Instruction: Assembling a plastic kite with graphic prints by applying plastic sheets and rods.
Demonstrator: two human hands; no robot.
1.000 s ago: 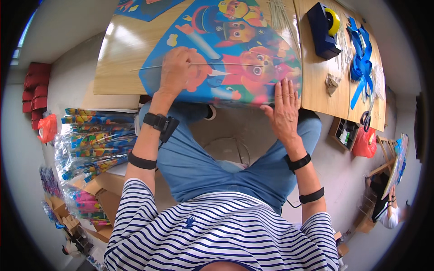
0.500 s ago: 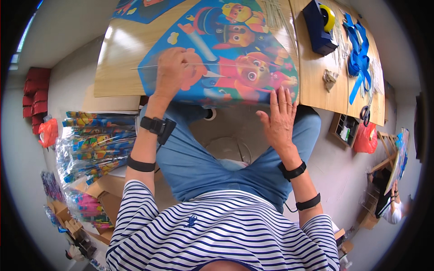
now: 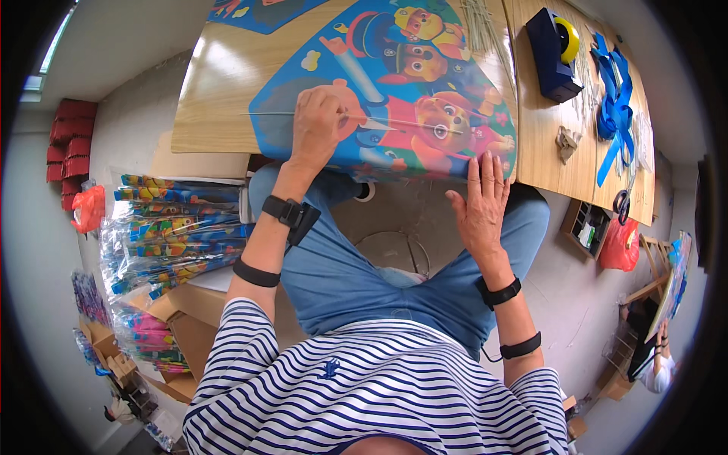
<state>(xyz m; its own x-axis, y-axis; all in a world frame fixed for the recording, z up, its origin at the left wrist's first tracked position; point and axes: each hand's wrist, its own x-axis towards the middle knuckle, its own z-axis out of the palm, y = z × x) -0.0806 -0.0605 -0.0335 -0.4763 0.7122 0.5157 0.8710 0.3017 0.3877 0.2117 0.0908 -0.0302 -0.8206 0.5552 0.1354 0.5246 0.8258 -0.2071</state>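
1. Cartoon-printed sheet (image 3: 402,91), kite-shaped, glossy: flat on the wood-grain tabletop (image 3: 216,91), left of the dark blue tape dispenser (image 3: 542,57), near edge by the person's lap.
2. Thin pale rod (image 3: 267,114): lies across the sheet, left of and nearer the lap than the dispenser; left end pokes past the sheet.
3. Left hand (image 3: 317,125): well left of the dispenser, fingers bunched together over the rod. Tips hidden from here; can't tell if clamped on it or just pressing.
4. Right hand (image 3: 483,208): lapward of the dispenser, flat, fingers out and thumb apart, fingertips on the sheet's near right edge. Nothing gripped.
5. Handling, my guess: sheet light, limp, slippery, creases easily; take it by the edges or corners, palm flat to steady. Rod light, springy, could snap or roll; pinch near the middle.
6. Right of the dispenser: blue ribbon (image 3: 614,114). Lapward of it: crumpled brown scrap (image 3: 567,142), then black-handled scissors (image 3: 622,203) at the table edge.
7. Left of the dispenser: pale stick bundle (image 3: 479,21); farther left, second printed sheet (image 3: 269,14).
8. Far left of the dispenser, below table height: plastic-wrapped printed bundles (image 3: 182,227).
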